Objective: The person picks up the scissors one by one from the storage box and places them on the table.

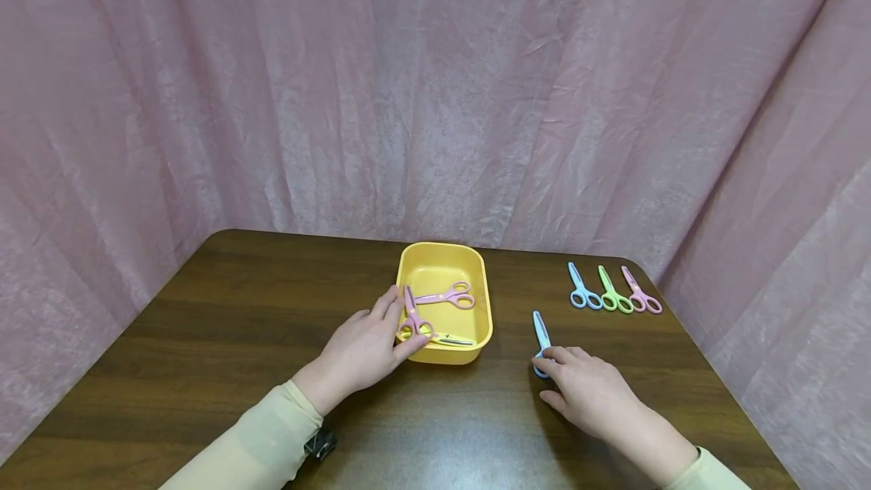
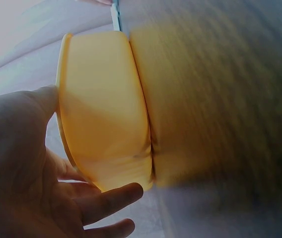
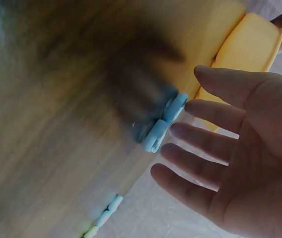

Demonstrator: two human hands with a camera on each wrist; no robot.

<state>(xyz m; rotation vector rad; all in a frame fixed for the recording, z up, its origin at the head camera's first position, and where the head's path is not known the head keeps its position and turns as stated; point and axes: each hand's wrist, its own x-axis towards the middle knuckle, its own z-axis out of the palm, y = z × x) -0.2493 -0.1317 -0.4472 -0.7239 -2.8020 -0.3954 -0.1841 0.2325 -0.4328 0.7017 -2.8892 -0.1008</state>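
At nearest blue scissors (image 1: 540, 330), right grip (image 1: 590, 392) uncurled

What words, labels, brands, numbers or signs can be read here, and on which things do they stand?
None can be read in any view.
Yellow scissors in the yellow bin: a tiny dark mark, too small to read.
Pink scissors farthest right on the table: a tiny dark mark, too small to tell whether it is lettering.
Yellow bin: no lettering shows on its visible walls.
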